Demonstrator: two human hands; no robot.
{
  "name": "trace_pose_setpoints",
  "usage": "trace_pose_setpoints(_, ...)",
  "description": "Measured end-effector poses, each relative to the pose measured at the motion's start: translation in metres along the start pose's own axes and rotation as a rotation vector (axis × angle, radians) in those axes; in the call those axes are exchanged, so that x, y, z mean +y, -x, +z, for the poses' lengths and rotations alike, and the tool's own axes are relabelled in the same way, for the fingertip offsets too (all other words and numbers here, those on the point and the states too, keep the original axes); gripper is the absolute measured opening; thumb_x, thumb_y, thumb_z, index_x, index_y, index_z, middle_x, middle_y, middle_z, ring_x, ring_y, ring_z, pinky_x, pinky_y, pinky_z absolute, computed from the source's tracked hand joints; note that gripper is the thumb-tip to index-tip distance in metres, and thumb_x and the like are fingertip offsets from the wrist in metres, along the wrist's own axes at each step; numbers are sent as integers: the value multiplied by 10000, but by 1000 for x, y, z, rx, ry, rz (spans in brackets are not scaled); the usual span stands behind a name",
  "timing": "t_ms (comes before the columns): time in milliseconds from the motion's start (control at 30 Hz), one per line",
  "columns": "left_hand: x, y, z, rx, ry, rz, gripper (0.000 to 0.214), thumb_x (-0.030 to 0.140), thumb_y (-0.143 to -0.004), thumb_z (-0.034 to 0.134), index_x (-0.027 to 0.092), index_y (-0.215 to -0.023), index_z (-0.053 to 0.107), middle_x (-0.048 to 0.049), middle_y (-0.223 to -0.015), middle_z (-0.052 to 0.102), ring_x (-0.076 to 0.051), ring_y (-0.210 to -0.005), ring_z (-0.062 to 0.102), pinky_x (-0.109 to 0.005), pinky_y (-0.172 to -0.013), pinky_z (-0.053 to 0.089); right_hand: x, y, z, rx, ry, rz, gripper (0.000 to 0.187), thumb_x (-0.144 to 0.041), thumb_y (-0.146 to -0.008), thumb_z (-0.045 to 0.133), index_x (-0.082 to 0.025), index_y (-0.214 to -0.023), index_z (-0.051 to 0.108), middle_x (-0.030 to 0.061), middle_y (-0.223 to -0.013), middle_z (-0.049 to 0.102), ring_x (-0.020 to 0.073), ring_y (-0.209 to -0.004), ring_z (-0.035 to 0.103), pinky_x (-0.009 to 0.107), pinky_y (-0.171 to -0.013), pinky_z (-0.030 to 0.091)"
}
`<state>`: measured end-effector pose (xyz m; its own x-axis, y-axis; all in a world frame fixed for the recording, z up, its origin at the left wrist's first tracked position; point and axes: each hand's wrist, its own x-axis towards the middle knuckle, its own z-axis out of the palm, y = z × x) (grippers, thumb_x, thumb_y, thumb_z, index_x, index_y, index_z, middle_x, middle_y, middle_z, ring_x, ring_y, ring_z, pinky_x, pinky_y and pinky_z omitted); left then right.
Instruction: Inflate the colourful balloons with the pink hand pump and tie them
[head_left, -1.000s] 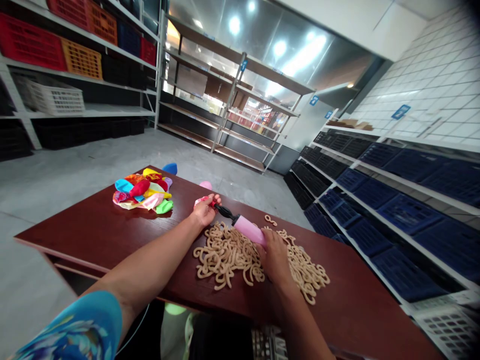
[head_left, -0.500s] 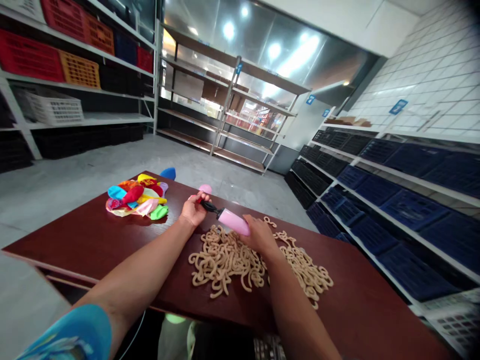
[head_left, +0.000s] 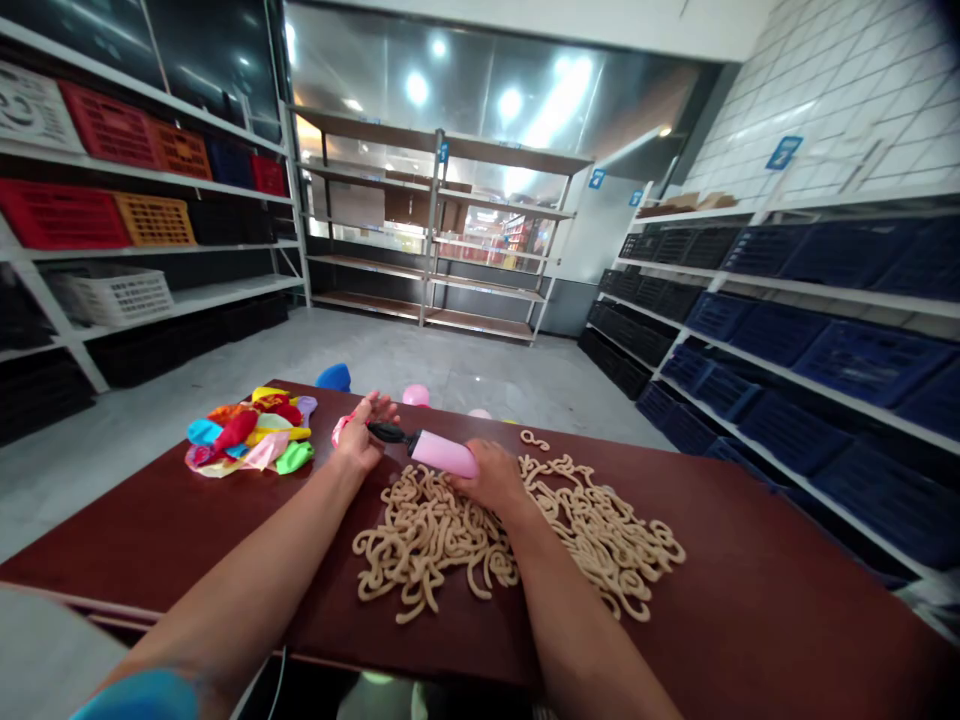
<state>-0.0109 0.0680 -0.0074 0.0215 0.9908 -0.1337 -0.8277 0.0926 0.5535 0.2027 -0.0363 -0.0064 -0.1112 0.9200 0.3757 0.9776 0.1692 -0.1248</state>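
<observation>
Pump (head_left: 444, 454) was held aslant above the far edge of the curls (head_left: 424, 535), its pink barrel wrapped by the right hand (head_left: 491, 475). Left hand (head_left: 366, 442) was placed at the black end, fingertips partly spread; whether that end was pinched could not be told. A red scrap (head_left: 339, 430), partly hidden, was seen against the left hand. Bench (head_left: 750, 570) was strewn with curls; limp balloons (head_left: 251, 437) were heaped at its far left. Crates (head_left: 877, 365) were racked along both sides.
</observation>
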Motion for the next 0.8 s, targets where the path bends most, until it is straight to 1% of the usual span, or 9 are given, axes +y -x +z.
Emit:
trace_pose_setpoints(67, 4, 3, 11, 32, -5, 39, 174, 250, -870, 451, 160, -873, 600, -53, -818, 646, -160, -705, 630, -327, -656, 510, 0, 0, 2, -2, -36, 5, 429, -520, -661, 640, -214, -935, 518, 42, -915, 614, 201, -853, 559, 287, -706, 381)
trace_pose_setpoints(133, 10, 7, 25, 1, 7, 52, 264, 341, -869, 444, 148, -751, 579, -39, -692, 615, -142, -624, 607, -307, -628, 500, -1, 0, 4, -9, -77, 17, 449, -547, -660, 635, -217, -939, 510, 32, -909, 616, 199, -839, 570, 285, -688, 384)
trace_pose_setpoints(200, 16, 13, 41, -57, 9, 59, 391, 467, -834, 447, 156, -602, 495, -4, -529, 520, -127, -499, 544, -291, -559, 480, -3, 0, 6, -16, -116, 41, 462, -563, -669, 624, -220, -954, 502, 28, -912, 616, 199, -837, 580, 285, -678, 387)
trace_pose_setpoints(267, 21, 19, 58, -105, -16, 66, 490, 561, -789, 447, 173, -501, 362, 33, -415, 378, -110, -391, 446, -281, -492, 449, -4, -1, 6, -14, -149, 79, 489, -584, -676, 612, -221, -982, 494, 32, -923, 617, 201, -843, 587, 288, -681, 390)
trace_pose_setpoints(333, 22, 26, 73, -139, -62, 85, 539, 599, -768, 442, 185, -471, 266, 52, -371, 274, -102, -340, 375, -277, -456, 427, -5, -2, 5, -7, -178, 130, 540, -614, -656, 617, -222, -1003, 488, 38, -933, 615, 206, -851, 589, 292, -685, 395)
trace_pose_setpoints(400, 20, 33, 87, -171, -105, 110, 555, 606, -767, 438, 191, -467, 225, 59, -360, 221, -99, -322, 339, -273, -433, 413, -6, -3, 2, 8, -208, 190, 592, -623, -611, 651, -224, -1015, 484, 40, -942, 611, 210, -861, 588, 294, -685, 399)
trace_pose_setpoints(533, 24, 42, 108, -156, -175, 165, 529, 568, -786, 445, 198, -481, 220, 61, -369, 218, -97, -316, 329, -263, -409, 401, -8, -4, -4, 54, -255, 258, 571, -471, -577, 746, -226, -1023, 488, 35, -962, 599, 205, -879, 580, 284, -682, 405)
trace_pose_setpoints(633, 45, 44, 123, -109, -209, 235, 497, 531, -800, 448, 201, -499, 231, 66, -373, 220, -93, -313, 322, -260, -409, 405, -7, -3, -4, 104, -253, 265, 505, -361, -603, 737, -223, -1023, 492, 35, -963, 596, 201, -881, 574, 282, -684, 410)
trace_pose_setpoints(800, 102, 50, 151, -93, -255, 332, 459, 479, -797, 477, 199, -524, 236, 78, -375, 208, -78, -305, 298, -241, -408, 400, -3, -4, 4, 150, -248, 228, 400, -344, -672, 653, -204, -1012, 496, 49, -926, 610, 199, -854, 578, 277, -678, 407)
